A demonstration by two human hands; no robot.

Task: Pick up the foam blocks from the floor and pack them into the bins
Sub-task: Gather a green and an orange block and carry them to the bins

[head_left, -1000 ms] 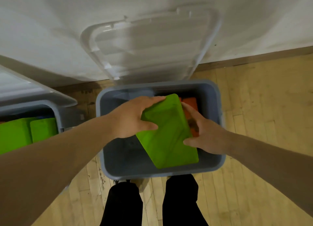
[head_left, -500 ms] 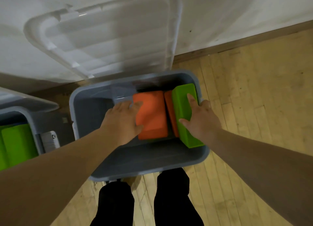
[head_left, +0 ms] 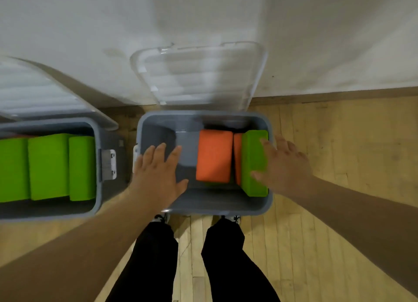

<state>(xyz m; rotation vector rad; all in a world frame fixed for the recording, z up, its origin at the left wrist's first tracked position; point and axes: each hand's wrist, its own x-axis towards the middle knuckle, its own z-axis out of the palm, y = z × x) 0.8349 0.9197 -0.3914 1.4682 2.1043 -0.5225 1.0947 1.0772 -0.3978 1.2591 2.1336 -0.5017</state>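
A grey bin [head_left: 203,208] stands on the wooden floor in front of me. Inside it lies an orange foam block [head_left: 214,158], a second orange block [head_left: 237,159] on edge beside it, and a green foam block [head_left: 254,163] on edge against the right wall. My left hand [head_left: 158,172] hovers flat with spread fingers over the bin's bare left half, holding nothing. My right hand [head_left: 283,166] is spread over the bin's right rim, thumb and a fingertip over the green block; whether they touch it is unclear. Another grey bin [head_left: 99,188] at left holds several green blocks [head_left: 48,166].
Both bins stand against a white wall with their clear lids [head_left: 199,75] leaning open against it. A metal latch [head_left: 108,165] sits on the left bin's side. My legs [head_left: 192,261] in black trousers stand just before the bin. Wooden floor [head_left: 339,154] extends to the right.
The green block went from both my hands into the bin's right side, on edge. My left hand has come off the orange block and moved left; both hands have spread.
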